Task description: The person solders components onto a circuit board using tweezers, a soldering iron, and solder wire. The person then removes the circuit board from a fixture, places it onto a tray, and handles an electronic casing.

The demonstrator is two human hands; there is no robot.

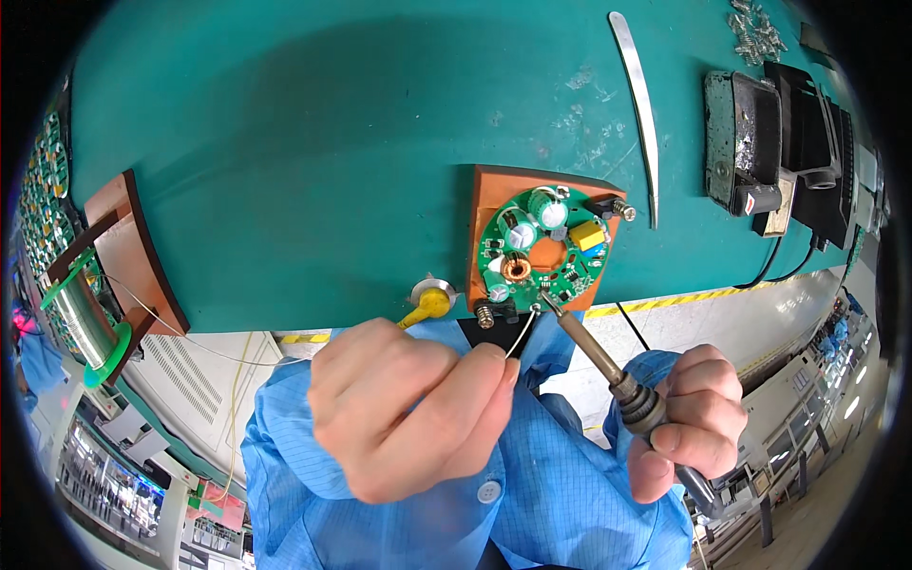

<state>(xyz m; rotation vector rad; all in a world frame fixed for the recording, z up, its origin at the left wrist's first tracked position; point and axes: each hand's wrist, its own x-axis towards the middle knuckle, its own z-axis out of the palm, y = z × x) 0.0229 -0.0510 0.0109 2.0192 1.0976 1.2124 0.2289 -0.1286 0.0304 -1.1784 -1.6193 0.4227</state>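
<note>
A round green circuit board [579, 282] with capacitors, a copper-wound coil [514, 268] and a yellow block part [587, 235] sits on a square brown fixture [486, 190] at the table's front edge. My right hand [698, 423] is wrapped round a soldering iron [594, 350], whose tip meets or nearly meets the board's near rim. Closed in a pinch, my left hand [408, 408] holds thin solder wire [522, 334]. The wire's end reaches the board's rim beside the iron tip; whether they touch, I cannot tell.
A solder spool [87, 323] hangs on a brown stand [142, 256] at left, its wire trailing toward my left hand. Metal tweezers [638, 104] lie right of the fixture. A soldering iron stand [746, 142] and a pile of small metal parts [755, 33] occupy the far right.
</note>
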